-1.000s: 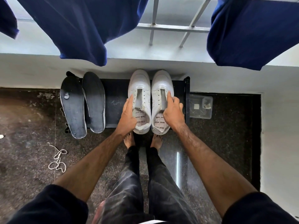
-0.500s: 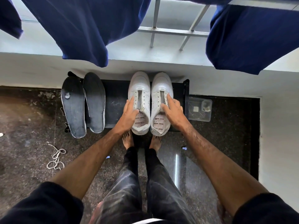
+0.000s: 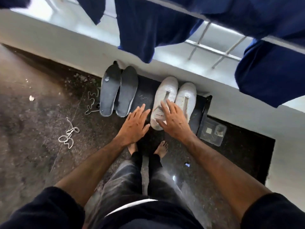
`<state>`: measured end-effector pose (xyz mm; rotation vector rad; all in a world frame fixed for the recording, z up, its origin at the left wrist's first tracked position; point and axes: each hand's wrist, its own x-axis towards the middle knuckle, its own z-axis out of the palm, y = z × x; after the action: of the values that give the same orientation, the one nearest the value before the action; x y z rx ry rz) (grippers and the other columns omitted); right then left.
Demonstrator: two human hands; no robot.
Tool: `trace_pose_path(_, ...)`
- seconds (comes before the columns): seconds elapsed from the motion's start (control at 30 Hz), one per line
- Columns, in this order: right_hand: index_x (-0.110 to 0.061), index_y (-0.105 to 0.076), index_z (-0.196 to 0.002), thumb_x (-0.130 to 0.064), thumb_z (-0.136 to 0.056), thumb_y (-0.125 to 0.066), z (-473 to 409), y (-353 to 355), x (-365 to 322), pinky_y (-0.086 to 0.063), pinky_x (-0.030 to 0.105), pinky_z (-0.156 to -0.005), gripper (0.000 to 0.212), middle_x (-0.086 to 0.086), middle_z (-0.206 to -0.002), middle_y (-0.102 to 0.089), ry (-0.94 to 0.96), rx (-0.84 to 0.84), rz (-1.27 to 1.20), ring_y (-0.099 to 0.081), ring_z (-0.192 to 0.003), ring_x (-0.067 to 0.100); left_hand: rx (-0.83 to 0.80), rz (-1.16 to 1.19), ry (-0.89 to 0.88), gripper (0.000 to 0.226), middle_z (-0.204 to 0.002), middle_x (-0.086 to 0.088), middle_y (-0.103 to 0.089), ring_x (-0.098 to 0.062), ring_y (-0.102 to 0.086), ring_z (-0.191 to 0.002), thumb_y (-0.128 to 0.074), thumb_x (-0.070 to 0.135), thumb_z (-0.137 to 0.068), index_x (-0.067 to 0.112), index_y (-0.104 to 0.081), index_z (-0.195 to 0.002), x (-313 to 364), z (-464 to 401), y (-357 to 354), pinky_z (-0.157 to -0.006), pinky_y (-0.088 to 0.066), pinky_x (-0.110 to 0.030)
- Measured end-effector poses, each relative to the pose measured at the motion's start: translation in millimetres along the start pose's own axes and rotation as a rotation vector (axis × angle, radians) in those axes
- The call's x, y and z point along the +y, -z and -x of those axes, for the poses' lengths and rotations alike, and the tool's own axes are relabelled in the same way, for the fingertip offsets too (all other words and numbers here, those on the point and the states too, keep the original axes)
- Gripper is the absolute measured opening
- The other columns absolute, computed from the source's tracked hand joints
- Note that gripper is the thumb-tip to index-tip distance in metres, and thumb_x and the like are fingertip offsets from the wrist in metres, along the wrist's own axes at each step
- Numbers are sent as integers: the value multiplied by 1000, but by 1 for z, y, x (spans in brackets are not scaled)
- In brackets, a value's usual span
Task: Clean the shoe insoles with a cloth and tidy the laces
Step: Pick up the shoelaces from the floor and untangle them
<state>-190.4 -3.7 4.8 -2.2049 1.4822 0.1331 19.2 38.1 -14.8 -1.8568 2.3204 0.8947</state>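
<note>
Dark speckled stone floor [image 3: 33, 129] runs up to a pale wall at 12 o'clock, where a black mat [image 3: 145, 95] carries two white shoes [image 3: 166, 96] side by side. Both hands hang spread, fingers straight, holding nothing: the right hand [image 3: 173, 123] over the shoes' heels, the left hand [image 3: 135, 124] just beside them at 9 o'clock. Two grey insoles [image 3: 118, 93] lie further toward 9 o'clock. Loose laces [image 3: 68, 136] lie on open floor at 8 o'clock. A clear plastic box [image 3: 212, 132] at 3 o'clock holds small items too blurred to identify.

The single head-worn camera looks steeply down from standing height, tilted sideways, at the white shoes [image 3: 175, 100] against the wall, well below (only one view here).
</note>
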Motion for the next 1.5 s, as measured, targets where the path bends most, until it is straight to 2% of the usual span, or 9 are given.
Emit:
trace_pose_path(0.1, -12, -26, -160, -51, -99, -51, -1, -9, -39, -27, 51, -123, 77, 17, -166, -26, 126, -41, 12, -29, -150, 38, 44, 3, 64, 67, -165, -14, -19, -31, -23, -151, -51, 35, -93, 13, -32, -154, -19, 44, -2, -117, -32, -52)
trace_pose_path(0.23, -15, -25, -161, -49, -97, -56, -7, -33, -101, -31, 48, -122, 78, 12, -167, -24, 268, -131, 13, -30, -149, 34, 43, 117, 194, 73, -165, -13, -21, -31, -26, -150, -31, 40, -85, 12, -35, -153, -56, 107, -10, -115, -35, -54)
trace_pose_path(0.33, -16, -22, -162, -45, -97, -58, -15, -57, -155, -32, 49, -121, 80, 11, -168, -22, 347, -233, 69, -31, -148, 34, 72, 161, 290, 67, -166, -10, -18, -29, -24, -151, -42, 34, -90, 16, -32, -154, -96, 156, -21, -118, -32, -51)
trace_pose_path(0.4, -17, -19, -163, -43, -98, -57, -20, -73, -195, -32, 48, -119, 80, 10, -169, -19, 375, -302, 131, -30, -149, 33, 114, 200, 357, 61, -165, -11, -22, -29, -27, -150, -52, 28, -94, 16, -37, -152, -128, 189, -32, -118, -33, -49)
trace_pose_path(0.57, -18, -19, -163, -40, -99, -56, -32, -120, -292, -31, 46, -118, 76, 6, -168, -20, 410, -416, 228, -29, -148, 31, 96, 307, 504, 47, -159, -10, -34, -29, -34, -146, -52, 26, -91, 19, -51, -138, -212, 272, -45, -111, -39, -51)
trace_pose_path(0.77, -19, -23, -161, -36, -99, -57, -57, -169, -394, -36, 47, -115, 72, 7, -164, -26, 445, -491, 282, -34, -146, 31, 147, 388, 644, 43, -154, -9, -40, -29, -40, -141, -55, 22, -92, 19, -55, -135, -306, 347, -52, -105, -44, -48)
trace_pose_path(0.97, -19, -33, -157, -31, -96, -59, -92, -210, -456, -41, 47, -113, 68, 6, -159, -34, 486, -528, 288, -41, -140, 31, 218, 455, 736, 41, -148, -10, -47, -31, -48, -134, -60, 22, -91, 16, -58, -131, -373, 363, -57, -105, -45, -48)
trace_pose_path(1.27, -16, -42, -151, -25, -95, -60, -178, -260, -503, -43, 49, -110, 60, 7, -150, -44, 615, -595, 274, -47, -132, 34, 303, 549, 931, 40, -146, -7, -47, -28, -49, -132, -55, 24, -93, 19, -55, -132, -425, 350, -78, -106, -45, -49)
trace_pose_path(1.5, -13, -51, -141, -19, -93, -60, -268, -387, -496, -41, 47, -109, 49, 12, -135, -52, 701, -671, 256, -50, -124, 36, 389, 683, 1061, 41, -136, -6, -50, -29, -51, -123, -55, 18, -93, 16, -54, -135, -493, 278, -164, -104, -43, -49)
